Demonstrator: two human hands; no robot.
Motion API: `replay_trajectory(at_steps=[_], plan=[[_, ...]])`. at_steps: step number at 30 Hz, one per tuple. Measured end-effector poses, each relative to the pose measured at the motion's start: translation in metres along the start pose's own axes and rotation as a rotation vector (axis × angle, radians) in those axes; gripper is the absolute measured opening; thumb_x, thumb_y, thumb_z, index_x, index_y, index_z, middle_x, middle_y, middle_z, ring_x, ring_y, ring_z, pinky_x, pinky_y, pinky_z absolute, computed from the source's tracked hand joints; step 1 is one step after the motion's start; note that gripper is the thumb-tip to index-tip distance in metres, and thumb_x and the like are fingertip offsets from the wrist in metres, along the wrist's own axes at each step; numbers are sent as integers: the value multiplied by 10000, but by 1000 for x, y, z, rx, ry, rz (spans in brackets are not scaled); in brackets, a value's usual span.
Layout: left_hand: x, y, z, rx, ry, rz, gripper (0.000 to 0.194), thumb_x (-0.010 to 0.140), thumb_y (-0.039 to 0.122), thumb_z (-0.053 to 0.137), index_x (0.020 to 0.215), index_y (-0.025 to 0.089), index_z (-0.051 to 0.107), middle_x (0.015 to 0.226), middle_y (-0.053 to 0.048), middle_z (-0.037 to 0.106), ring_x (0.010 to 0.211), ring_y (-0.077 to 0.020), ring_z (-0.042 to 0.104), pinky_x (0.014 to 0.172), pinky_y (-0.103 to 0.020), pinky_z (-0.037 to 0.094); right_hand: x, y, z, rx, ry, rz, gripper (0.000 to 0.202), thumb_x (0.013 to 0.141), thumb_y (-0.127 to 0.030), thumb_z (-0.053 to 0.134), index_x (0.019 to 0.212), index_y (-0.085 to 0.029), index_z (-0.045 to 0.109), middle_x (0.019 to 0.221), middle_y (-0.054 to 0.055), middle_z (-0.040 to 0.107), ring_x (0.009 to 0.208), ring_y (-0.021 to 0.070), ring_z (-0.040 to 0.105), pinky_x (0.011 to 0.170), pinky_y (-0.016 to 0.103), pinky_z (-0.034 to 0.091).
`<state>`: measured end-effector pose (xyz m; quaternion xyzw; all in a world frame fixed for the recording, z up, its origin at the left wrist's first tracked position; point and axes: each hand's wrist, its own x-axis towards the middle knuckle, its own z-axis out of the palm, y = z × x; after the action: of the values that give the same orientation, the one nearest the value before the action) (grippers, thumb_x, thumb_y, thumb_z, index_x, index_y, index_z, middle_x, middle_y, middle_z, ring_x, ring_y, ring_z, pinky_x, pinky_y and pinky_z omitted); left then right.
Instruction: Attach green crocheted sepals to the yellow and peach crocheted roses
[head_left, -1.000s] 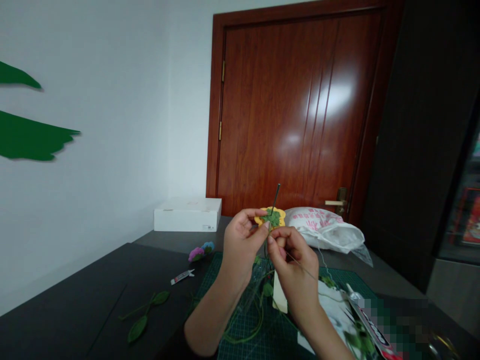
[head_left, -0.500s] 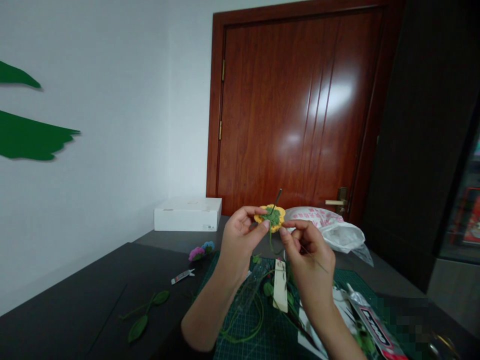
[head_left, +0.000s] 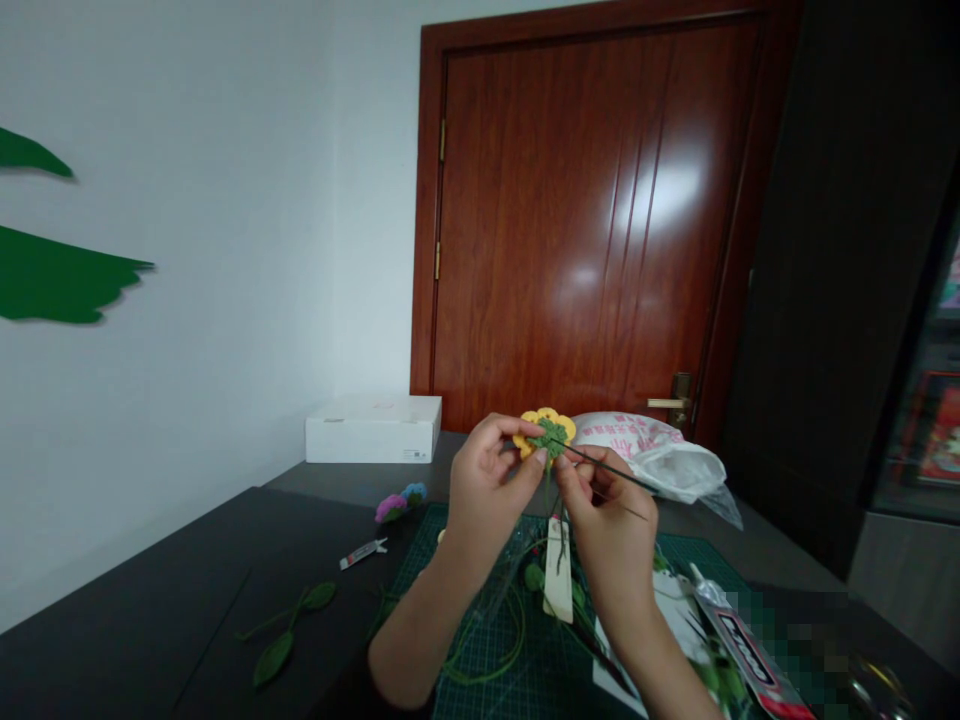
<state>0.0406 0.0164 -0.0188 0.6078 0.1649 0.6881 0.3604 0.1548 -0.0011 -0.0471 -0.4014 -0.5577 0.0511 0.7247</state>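
Yellow flower (head_left: 553, 436) with green centre: held up in midair above green cutting mat (head_left: 480, 695), just left of white bag (head_left: 622, 437) with pink print in view. Left hand (head_left: 487, 475): thumb and fingertips pinching flower from left side, tips over green centre. Right hand (head_left: 611, 510): fingers curled, pinching thin needle-like rod (head_left: 630, 511); fingertips at flower's lower right edge, touching or just beside, cannot tell. Dark stem (head_left: 607, 463) out of green centre, slanting down right past right hand's fingers. Green strand (head_left: 547, 482) hanging below flower. On mat: cream tag (head_left: 557, 570), loops of green cord (head_left: 517, 650), partly hidden by arms. Left, on dark table (head_left: 172, 570): small tube (head_left: 362, 554), leafy sprig (head_left: 273, 657), pink flower (head_left: 391, 508) beside blue flower (head_left: 415, 493). Right: larger tube (head_left: 742, 640), partly pixelated surroundings. Back: white box (head_left: 373, 438) near wall, red-brown door (head_left: 540, 200).
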Motion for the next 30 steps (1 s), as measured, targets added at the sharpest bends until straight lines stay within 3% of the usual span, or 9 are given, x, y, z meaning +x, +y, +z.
replay_trajectory(at_steps=[4,10,13,16,21,26,30], plan=[[-1,-1,1,11,13,21,156,754,139,710,894,183,657,970,-72,673,972,-210,669,904,-340,553,3,-5,-3,111,-26,109,243,816,-409,677,831,-175,614,584,-44,511,497,105,409,504,232,372],[1,-4,0,10,25,17,158,744,138,712,889,180,664,965,-70,667,959,-206,664,892,-332,550,14,-7,-8,286,-196,334,362,713,-502,742,740,-179,582,520,-59,472,448,87,345,424,206,259],[4,-7,-3,-20,-22,43,165,745,117,709,892,177,665,974,-67,645,980,-206,651,903,-329,543,17,-3,-9,407,-252,372,408,678,-502,788,811,-190,562,499,-98,417,431,69,299,415,187,214],[6,-7,-6,-92,-86,56,180,766,92,690,920,179,660,1013,-65,635,1037,-207,637,946,-331,524,18,-4,-11,489,-280,377,436,740,-514,751,977,-205,557,522,-113,396,431,64,285,418,179,210],[5,-5,-6,-154,-211,20,213,772,70,688,960,168,668,1019,-54,663,1041,-188,641,979,-328,505,18,-5,-10,515,-258,361,375,766,-501,742,912,-196,580,583,-92,408,473,57,291,430,177,205],[5,-2,-7,-141,-177,-19,236,782,92,706,999,175,669,1065,-55,693,1031,-174,655,946,-305,517,17,0,-4,578,-243,413,349,782,-487,731,794,-172,582,567,-89,377,465,43,252,432,179,173],[8,-1,-11,-56,-180,-36,158,803,136,700,956,173,707,1015,-55,709,981,-173,668,900,-298,532,18,-2,-7,672,-255,522,349,721,-429,793,797,-174,567,557,-102,383,445,31,271,427,167,201]])
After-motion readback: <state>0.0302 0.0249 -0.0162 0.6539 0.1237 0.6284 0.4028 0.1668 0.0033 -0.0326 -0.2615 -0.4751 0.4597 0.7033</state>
